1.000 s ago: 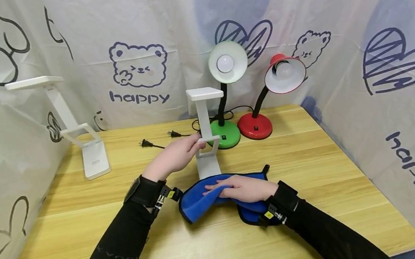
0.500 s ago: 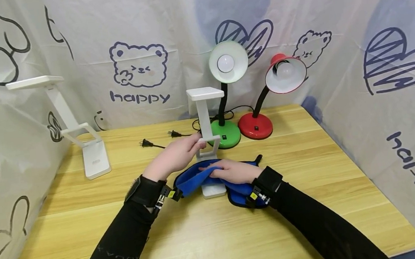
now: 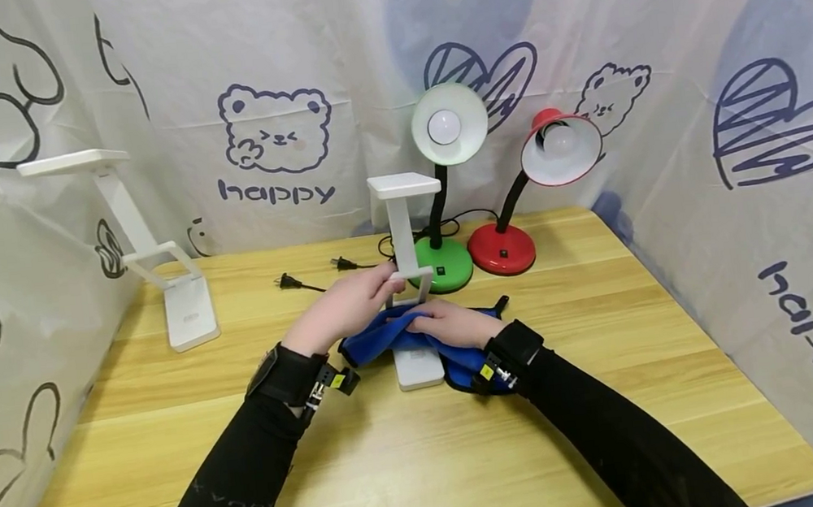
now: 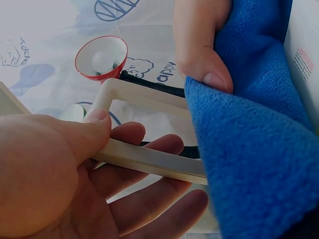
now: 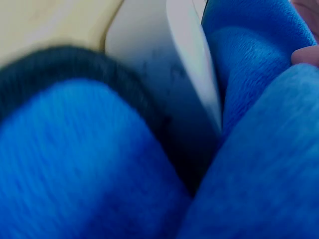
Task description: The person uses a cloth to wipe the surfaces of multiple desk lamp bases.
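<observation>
In the middle of the table stands a white desk lamp [image 3: 401, 233] with a flat head and a folding bracket. My left hand [image 3: 348, 304] holds that bracket; the left wrist view shows thumb and fingers around the bracket's bar [image 4: 149, 159]. Lower down, my right hand [image 3: 457, 324] grips a blue cloth [image 3: 385, 335] with black edging, bunched over the lamp's base [image 3: 420, 370]. The front end of the base sticks out from under it. Blue fabric [image 5: 75, 159] fills most of the right wrist view, and the right fingers are largely hidden there.
Behind the held lamp are a green desk lamp [image 3: 444, 264] and a red one [image 3: 502, 248], both with bendable black necks. Another white lamp [image 3: 190, 311] stands at the left. Two black plugs [image 3: 288, 281] lie on the wooden table [image 3: 288, 477]. Printed curtains surround it.
The right hand has moved the cloth away from me along the base toward the bracket, baring the base's front end. The left hand keeps its hold on the lamp.
</observation>
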`<state>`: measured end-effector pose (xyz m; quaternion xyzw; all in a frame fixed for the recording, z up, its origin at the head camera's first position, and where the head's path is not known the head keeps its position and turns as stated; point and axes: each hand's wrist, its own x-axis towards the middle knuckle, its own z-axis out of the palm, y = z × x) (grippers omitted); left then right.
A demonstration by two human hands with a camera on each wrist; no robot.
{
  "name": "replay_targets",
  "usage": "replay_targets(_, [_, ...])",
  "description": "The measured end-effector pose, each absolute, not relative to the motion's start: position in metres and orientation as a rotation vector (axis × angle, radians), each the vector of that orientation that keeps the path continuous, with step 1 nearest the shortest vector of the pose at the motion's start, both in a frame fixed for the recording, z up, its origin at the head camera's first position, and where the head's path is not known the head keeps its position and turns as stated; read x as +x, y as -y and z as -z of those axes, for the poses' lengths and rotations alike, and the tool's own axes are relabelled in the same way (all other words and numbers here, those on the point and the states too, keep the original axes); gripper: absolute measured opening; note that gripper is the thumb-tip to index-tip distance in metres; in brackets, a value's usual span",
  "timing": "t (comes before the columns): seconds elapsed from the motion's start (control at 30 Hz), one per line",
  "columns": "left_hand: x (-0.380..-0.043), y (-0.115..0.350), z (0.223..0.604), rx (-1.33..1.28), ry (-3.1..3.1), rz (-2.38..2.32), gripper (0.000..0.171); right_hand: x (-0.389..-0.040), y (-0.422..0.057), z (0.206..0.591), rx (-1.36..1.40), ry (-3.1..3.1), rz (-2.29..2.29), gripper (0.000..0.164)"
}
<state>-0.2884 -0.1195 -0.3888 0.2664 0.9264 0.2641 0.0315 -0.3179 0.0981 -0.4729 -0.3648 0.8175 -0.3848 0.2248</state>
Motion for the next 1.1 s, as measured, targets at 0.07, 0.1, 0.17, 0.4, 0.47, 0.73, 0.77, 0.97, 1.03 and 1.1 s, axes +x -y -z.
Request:
replay_targets(0.07, [-0.289,0.119,0.389,0.816,-2.853,-0.817,0.030,-0.314,-0.098,0.473,-1.017,-2.246,1.062,0.036])
replay_targets(0.1, [-0.289,0.119,0.389,0.813,-2.853,-0.817,0.029,-0.311,-0.098,0.473,-1.021,-2.241,1.059,0.037])
replay_targets(0.17, [-0.289,0.119,0.389,0.808,-2.852,-0.818,0.028,-0.303,-0.100,0.473,-1.039,-2.229,1.051,0.039])
replay_targets(0.4, [-0.289,0.118,0.389,0.794,-2.851,-0.823,0.027,-0.264,-0.113,0.472,-1.038,-2.158,1.061,0.038])
replay_targets(0.47, [-0.289,0.119,0.390,0.783,-2.851,-0.828,0.027,-0.253,-0.117,0.472,-1.034,-2.145,1.050,0.038])
replay_targets(0.73, [-0.289,0.119,0.390,0.779,-2.851,-0.825,0.029,-0.233,-0.128,0.472,-1.043,-2.155,0.981,0.038])
replay_targets(0.77, [-0.289,0.119,0.391,0.776,-2.851,-0.825,0.029,-0.233,-0.128,0.472,-1.055,-2.147,0.981,0.038])
replay_targets(0.97, [-0.289,0.119,0.391,0.781,-2.853,-0.826,0.029,-0.247,-0.124,0.472,-1.052,-2.130,0.989,0.037])
replay_targets(1.03, [-0.289,0.119,0.390,0.787,-2.856,-0.827,0.030,-0.254,-0.122,0.471,-1.047,-2.153,0.980,0.038])
replay_targets(1.1, [-0.289,0.119,0.390,0.791,-2.859,-0.826,0.029,-0.264,-0.119,0.472,-1.063,-2.176,0.974,0.039])
